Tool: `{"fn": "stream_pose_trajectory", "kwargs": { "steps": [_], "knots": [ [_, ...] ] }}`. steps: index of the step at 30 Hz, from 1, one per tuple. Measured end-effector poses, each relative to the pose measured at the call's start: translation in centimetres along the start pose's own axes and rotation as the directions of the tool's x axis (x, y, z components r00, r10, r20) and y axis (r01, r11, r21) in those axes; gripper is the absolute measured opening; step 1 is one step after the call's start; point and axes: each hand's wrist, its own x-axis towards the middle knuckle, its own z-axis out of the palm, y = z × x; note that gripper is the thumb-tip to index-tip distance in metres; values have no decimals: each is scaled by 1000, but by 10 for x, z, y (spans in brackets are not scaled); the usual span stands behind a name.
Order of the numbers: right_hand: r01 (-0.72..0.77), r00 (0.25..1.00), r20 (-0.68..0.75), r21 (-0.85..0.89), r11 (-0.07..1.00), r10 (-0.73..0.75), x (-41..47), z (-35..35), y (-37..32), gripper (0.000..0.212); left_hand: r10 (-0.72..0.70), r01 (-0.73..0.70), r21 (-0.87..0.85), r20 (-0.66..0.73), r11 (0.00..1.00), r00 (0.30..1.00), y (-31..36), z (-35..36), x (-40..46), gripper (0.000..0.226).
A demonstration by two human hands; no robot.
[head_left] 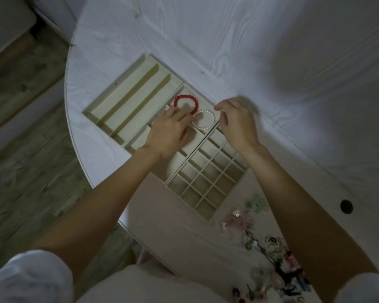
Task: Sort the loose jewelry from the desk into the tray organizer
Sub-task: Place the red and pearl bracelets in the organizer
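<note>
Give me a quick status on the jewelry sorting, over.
Left hand fingers resting on the white pearl bracelet, right hand loosely curled beside it. Red bracelet already in the tray organizer. Loose jewelry pile waiting; nothing blocking.

The tray organizer [140, 101] sits near the counter's [271, 62] left edge. Two bead bracelets [185, 104] lie side by side, touching, in one far compartment. Loose jewelry [271, 254] is heaped toward the near edge, right of the organizer.
</note>
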Motion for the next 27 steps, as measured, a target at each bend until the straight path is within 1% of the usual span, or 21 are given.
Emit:
{"fn": "stream_pose_trajectory", "kwargs": {
  "steps": [2,4,6,8,10,13,16,18,21,23,25,27],
  "knots": [
    [119,992,50,-91,989,-114,-2,3,6,25,98,-98,115,5,989,995,-2,6,2,44],
    [209,972,140,-170,963,-187,-4,9,13,25,143,-140,171,-6,975,990,1,9,2,42],
    [267,948,235,-216,939,-216,-5,15,16,25,131,-126,180,-14,976,991,4,12,0,42],
    [283,933,291,-241,928,-209,-6,16,16,24,95,-91,167,-14,982,995,5,13,-2,43],
    [276,929,319,-256,926,-188,-7,15,15,28,77,-73,168,-18,983,997,4,15,0,42],
    [272,926,334,-267,924,-176,-11,13,12,41,65,-68,186,21,980,998,0,18,7,43],
    [277,919,357,-278,920,-169,-15,12,12,45,46,-60,228,68,972,997,-4,20,17,45],
    [274,916,366,-272,922,-164,-16,13,12,48,37,-51,245,63,968,997,-6,20,21,46],
    [262,919,362,-267,927,-156,-18,15,11,50,48,-54,250,27,967,998,-6,23,21,45],
    [235,930,341,-254,938,-141,-19,15,10,47,60,-57,214,-6,975,998,-3,25,20,44],
    [174,944,312,-205,963,-105,-21,13,7,39,70,-59,155,-68,986,995,4,24,18,42],
    [83,965,255,-104,991,-54,-27,6,4,32,48,-33,108,-141,994,989,16,19,11,37]
  ]
}}
